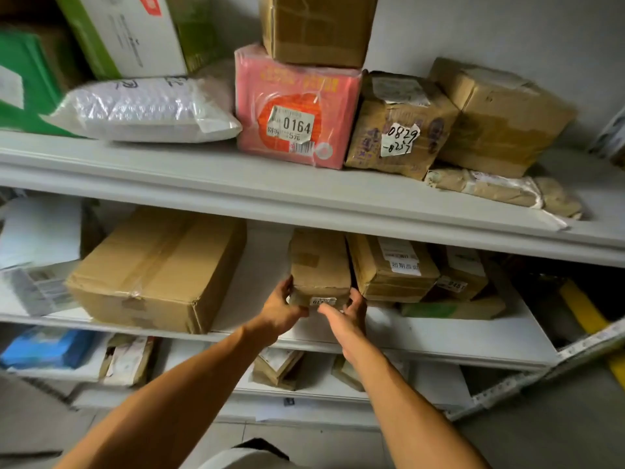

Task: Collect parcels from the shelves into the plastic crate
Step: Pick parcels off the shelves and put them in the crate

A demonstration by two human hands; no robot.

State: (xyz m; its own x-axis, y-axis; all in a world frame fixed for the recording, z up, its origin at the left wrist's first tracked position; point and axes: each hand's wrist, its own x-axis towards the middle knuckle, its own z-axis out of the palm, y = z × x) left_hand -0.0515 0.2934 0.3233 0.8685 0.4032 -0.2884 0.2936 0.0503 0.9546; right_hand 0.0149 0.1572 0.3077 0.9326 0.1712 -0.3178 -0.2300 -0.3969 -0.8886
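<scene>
A small brown cardboard parcel (319, 265) with a white label on its near end lies on the middle shelf (439, 336). My left hand (282, 308) grips its near left corner. My right hand (348, 314) grips its near right corner, with the fingers curled round the edge. Both forearms reach up from below. No plastic crate is in view.
A large brown box (159, 269) lies left of the held parcel and labelled brown parcels (392, 265) lie close on its right. The upper shelf holds a pink package (297, 106), a white padded bag (148, 110) and brown boxes (500, 116). More parcels sit on the bottom shelf.
</scene>
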